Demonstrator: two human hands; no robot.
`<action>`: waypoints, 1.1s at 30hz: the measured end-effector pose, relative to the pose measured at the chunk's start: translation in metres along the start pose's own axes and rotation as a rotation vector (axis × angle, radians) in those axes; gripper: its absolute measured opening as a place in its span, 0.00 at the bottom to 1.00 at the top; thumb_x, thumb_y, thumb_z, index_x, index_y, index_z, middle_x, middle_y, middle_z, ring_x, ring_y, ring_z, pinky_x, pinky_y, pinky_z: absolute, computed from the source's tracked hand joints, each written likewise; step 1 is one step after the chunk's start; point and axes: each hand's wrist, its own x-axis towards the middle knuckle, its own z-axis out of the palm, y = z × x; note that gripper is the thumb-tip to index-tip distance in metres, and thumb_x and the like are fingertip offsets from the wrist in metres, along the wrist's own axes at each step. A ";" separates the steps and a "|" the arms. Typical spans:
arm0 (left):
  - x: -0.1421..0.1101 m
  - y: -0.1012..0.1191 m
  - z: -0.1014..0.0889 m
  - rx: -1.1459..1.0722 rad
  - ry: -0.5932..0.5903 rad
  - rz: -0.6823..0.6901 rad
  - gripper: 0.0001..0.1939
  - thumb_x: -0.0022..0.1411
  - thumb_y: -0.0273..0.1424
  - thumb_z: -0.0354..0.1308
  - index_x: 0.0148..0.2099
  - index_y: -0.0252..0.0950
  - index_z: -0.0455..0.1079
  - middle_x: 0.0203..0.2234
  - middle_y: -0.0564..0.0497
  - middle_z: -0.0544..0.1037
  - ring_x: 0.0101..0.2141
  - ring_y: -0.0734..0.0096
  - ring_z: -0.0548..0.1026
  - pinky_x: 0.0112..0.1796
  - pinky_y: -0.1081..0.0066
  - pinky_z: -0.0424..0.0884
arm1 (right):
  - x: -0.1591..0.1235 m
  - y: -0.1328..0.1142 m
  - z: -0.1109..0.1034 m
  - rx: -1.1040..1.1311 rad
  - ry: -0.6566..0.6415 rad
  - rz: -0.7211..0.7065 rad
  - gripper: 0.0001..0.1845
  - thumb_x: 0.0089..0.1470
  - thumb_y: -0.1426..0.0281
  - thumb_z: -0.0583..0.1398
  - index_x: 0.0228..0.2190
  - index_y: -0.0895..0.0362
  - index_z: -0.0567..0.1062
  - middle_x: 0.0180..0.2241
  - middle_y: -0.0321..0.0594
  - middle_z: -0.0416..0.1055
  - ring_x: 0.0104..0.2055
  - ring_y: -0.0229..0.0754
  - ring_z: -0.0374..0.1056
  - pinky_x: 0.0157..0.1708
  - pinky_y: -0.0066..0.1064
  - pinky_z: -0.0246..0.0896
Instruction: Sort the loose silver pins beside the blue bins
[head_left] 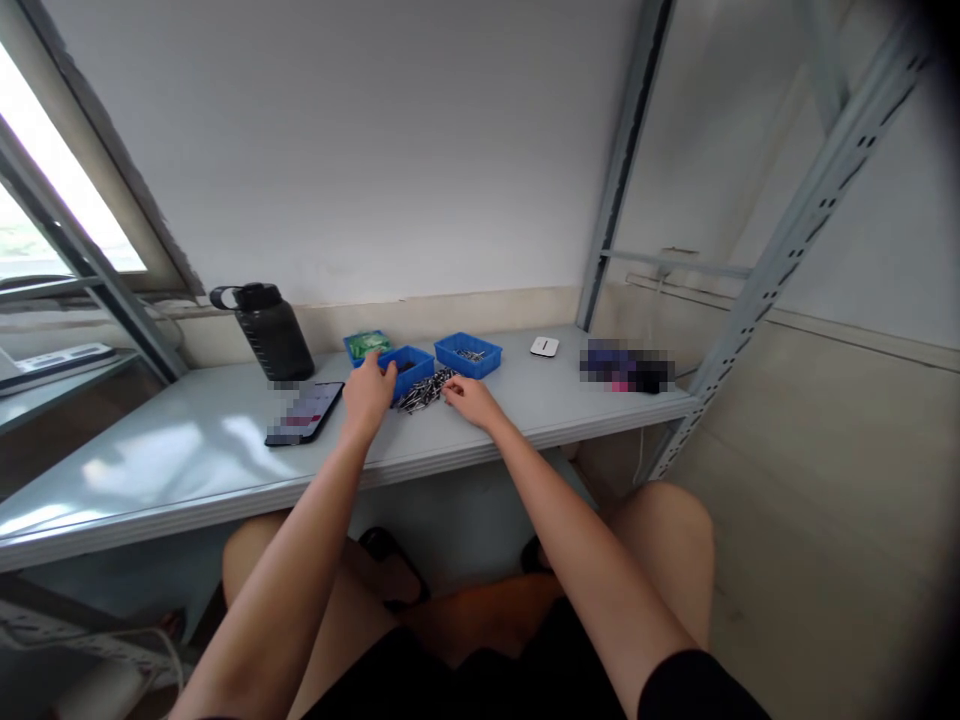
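Note:
My left hand [367,393] is at the left end of a blue plastic tray [417,374], its thumb and a finger apart over the rim; the other fingers are partly hidden. Dark contents, too small to name, lie in that tray. In front of the tray, a loose pile of small thin metal pieces [424,394], like rivets or screws, is spread on the tabletop. My right hand [471,400] is at the pile's right side, thumb and fingertips pinched together. Whatever is between them is too small to make out.
A second blue tray [486,363] holds a few silvery pieces; another at the back left holds a green packet [368,344]. A dark bottle [274,335] and a phone [319,408] are on the left. Rightward are a white square object [544,347] and a blurred dark item [626,367].

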 end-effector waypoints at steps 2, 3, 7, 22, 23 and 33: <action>-0.005 0.003 0.004 0.039 -0.001 0.009 0.22 0.63 0.36 0.49 0.57 0.31 0.64 0.34 0.37 0.80 0.40 0.43 0.76 0.38 0.58 0.67 | 0.000 0.001 0.000 0.001 0.000 -0.002 0.08 0.56 0.68 0.55 0.31 0.56 0.74 0.29 0.37 0.74 0.34 0.39 0.68 0.36 0.28 0.59; -0.010 0.004 0.008 0.049 -0.021 0.035 0.21 0.64 0.35 0.48 0.56 0.33 0.65 0.34 0.38 0.80 0.39 0.46 0.76 0.38 0.59 0.67 | 0.001 0.001 0.000 0.001 0.001 -0.005 0.08 0.55 0.68 0.55 0.31 0.56 0.74 0.29 0.37 0.74 0.33 0.39 0.68 0.36 0.28 0.59; -0.032 0.005 0.026 0.061 -0.197 0.188 0.12 0.65 0.35 0.52 0.47 0.36 0.70 0.35 0.44 0.79 0.36 0.60 0.77 0.39 0.63 0.69 | 0.001 0.000 0.000 -0.004 0.011 -0.016 0.08 0.55 0.69 0.55 0.30 0.56 0.75 0.28 0.37 0.74 0.33 0.39 0.68 0.36 0.28 0.60; -0.046 0.000 0.031 0.237 -0.242 0.145 0.11 0.66 0.35 0.54 0.46 0.33 0.69 0.41 0.47 0.74 0.41 0.65 0.73 0.42 0.59 0.72 | 0.000 -0.004 -0.003 -0.040 0.094 -0.049 0.07 0.54 0.71 0.56 0.30 0.57 0.75 0.31 0.38 0.71 0.33 0.39 0.65 0.38 0.30 0.59; -0.046 -0.001 0.031 0.246 -0.243 0.132 0.11 0.66 0.35 0.54 0.45 0.33 0.69 0.40 0.47 0.74 0.41 0.65 0.73 0.41 0.60 0.72 | 0.000 -0.003 -0.003 -0.052 0.100 -0.049 0.07 0.54 0.71 0.56 0.30 0.57 0.75 0.31 0.38 0.70 0.33 0.39 0.64 0.38 0.30 0.59; -0.047 -0.001 0.029 0.272 -0.302 0.152 0.11 0.65 0.35 0.55 0.44 0.33 0.69 0.39 0.48 0.74 0.39 0.66 0.74 0.39 0.62 0.72 | -0.002 -0.007 -0.003 -0.075 0.067 -0.078 0.04 0.48 0.76 0.57 0.28 0.56 0.71 0.25 0.32 0.66 0.29 0.37 0.60 0.33 0.27 0.52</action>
